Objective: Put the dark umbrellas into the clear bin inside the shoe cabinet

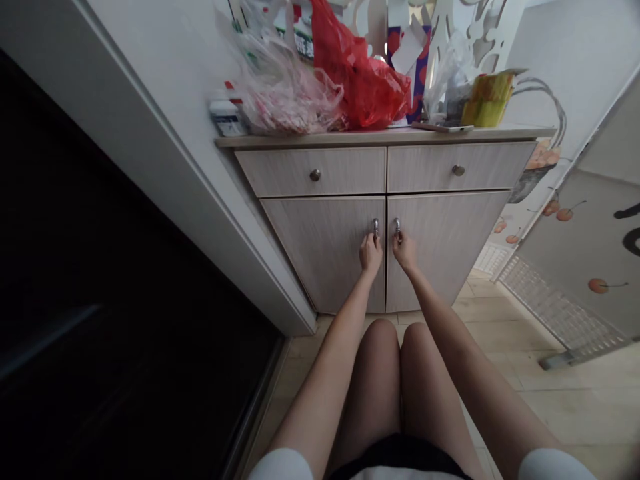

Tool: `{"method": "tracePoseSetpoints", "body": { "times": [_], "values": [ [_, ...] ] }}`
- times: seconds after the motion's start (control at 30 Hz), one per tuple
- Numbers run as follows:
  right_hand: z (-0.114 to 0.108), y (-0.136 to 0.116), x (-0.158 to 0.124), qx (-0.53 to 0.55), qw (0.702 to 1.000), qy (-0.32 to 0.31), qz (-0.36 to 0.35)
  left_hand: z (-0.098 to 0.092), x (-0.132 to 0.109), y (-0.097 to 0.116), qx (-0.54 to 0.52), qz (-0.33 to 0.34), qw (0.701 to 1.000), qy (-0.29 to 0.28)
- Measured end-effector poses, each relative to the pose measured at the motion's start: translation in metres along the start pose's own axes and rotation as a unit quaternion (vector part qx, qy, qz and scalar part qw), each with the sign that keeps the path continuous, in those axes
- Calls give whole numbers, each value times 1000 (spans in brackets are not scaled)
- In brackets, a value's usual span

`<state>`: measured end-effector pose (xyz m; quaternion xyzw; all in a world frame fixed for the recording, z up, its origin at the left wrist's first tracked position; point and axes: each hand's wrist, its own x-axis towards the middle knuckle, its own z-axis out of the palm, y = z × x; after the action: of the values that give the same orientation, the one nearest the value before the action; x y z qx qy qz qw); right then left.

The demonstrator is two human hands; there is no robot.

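Note:
I crouch in front of a pale wood cabinet with two closed lower doors. My left hand (371,254) is closed around the metal handle (375,227) of the left door (325,253). On the right door (445,247), my right hand (404,252) grips the matching handle (397,227). Both arms reach straight forward over my knees (400,340). Above the doors sit two shut drawers, each with a round knob (315,175).
The cabinet top (385,137) carries a red plastic bag (363,80), a pinkish clear bag (287,93), a yellow-green package (487,100) and a phone (443,127). A dark doorway lies to the left. Tiled floor (550,380) and a panel with a fruit pattern are at the right.

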<state>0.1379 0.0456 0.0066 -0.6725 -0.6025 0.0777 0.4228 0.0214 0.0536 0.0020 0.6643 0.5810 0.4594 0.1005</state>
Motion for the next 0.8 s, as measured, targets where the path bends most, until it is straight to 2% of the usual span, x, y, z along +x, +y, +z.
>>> {"method": "tracePoseSetpoints", "body": {
  "times": [0.23, 0.5, 0.63, 0.8],
  "values": [
    [-23, 25, -52, 88, 995, 25, -41, -27, -54, -5, -23, 21, 998, 60],
    [-65, 44, -109, 130, 989, 50, -42, -79, -110, -25, -33, 35, 991, 125],
    [-85, 53, -131, 125, 989, 68, -26, -102, -129, -35, -35, 41, 987, 153],
    [-110, 64, -154, 129, 988, 89, -8, -123, -146, -48, -38, 38, 980, 190]
  ]
}}
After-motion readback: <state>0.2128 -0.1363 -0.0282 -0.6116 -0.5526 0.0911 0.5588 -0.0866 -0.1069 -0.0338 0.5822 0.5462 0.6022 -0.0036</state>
